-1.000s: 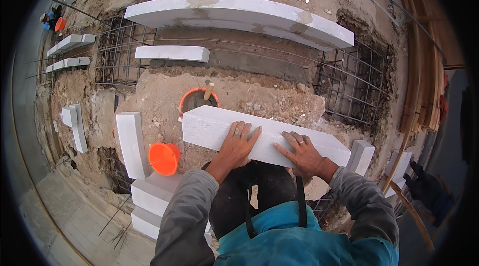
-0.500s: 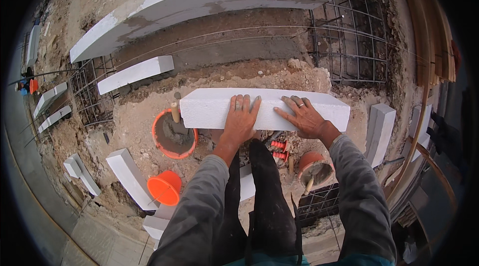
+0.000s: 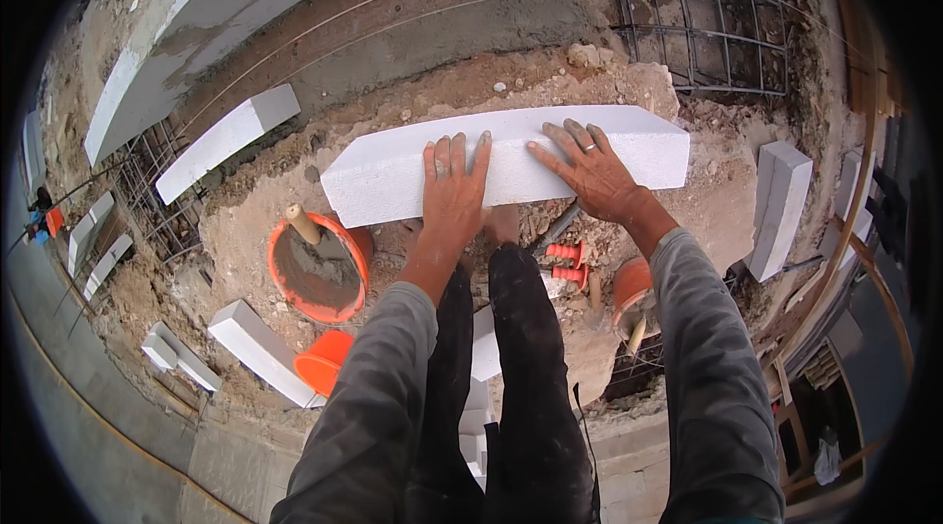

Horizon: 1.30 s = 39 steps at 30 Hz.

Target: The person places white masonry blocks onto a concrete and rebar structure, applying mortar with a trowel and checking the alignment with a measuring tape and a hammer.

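Note:
A long white lightweight concrete block (image 3: 368, 170) lies crosswise on the rubble just beyond my feet. My left hand (image 3: 454, 192) rests on its near edge, left of the middle, fingers stretched over the top. Farther right on the same block, my right hand (image 3: 594, 175) is spread, its fingertips on the top face. Neither hand wraps around the block. To the left stands an orange bucket (image 3: 361, 251) of grey mortar, with a wooden handle (image 3: 303, 224) sticking up from it. Below the block, between my legs and the right forearm, lies a tool with ribbed red-orange grips (image 3: 567, 264).
A smaller orange bucket (image 3: 631, 283) stands right, partly behind my sleeve; another orange bucket (image 3: 319, 364) is lower left. More white blocks (image 3: 781, 210) lie around. A long white block wall (image 3: 147, 82) and steel rebar cages (image 3: 707, 8) edge the far side, with strings stretched across.
My view has shifted, so the far wall sits higher and farther left. The block appears higher and slightly tilted in the picture; both hands remain on it, fingers a little more spread.

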Motion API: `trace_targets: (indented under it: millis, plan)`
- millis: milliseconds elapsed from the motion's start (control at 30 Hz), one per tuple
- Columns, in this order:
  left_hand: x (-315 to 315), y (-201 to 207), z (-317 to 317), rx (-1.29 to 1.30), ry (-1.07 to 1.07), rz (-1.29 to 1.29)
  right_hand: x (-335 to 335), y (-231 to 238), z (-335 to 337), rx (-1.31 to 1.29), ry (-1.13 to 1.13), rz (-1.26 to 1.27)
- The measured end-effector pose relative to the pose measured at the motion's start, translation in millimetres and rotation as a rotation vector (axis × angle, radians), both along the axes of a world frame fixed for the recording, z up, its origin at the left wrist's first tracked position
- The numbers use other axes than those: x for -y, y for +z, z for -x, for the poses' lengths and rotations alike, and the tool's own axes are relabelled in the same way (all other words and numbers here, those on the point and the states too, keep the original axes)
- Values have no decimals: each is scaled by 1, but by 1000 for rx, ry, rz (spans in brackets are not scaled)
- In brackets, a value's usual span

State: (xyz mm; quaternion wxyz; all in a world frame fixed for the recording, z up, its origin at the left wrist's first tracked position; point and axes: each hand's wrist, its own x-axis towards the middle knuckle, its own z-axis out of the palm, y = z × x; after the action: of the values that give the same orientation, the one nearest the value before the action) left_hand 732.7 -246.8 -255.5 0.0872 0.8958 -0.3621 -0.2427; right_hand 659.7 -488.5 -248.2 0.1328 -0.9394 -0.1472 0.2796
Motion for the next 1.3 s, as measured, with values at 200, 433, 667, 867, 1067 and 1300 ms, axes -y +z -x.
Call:
trace_targets:
  millis: [200, 433, 667, 867, 1067, 1300]
  plan:
    - [-12, 12, -10, 45, -22, -130, 5, 9, 1, -82, -83, 78]
    - [-57, 6, -32, 80, -145, -203, 1, 6, -4, -137, -131, 61]
    - [-56, -5, -28, 74, -80, -137, -1, 12, -5, -171, -171, 129]
    - [-61, -15, -27, 22, 8, 57, 0, -3, 3, -86, -164, 182]
    - [-67, -13, -34, -26, -14, 64, -6, 0, -7, -101, -163, 187]
    - [-85, 5, -55, -18, -85, 35, -21, 28, -27, -133, -147, 185]
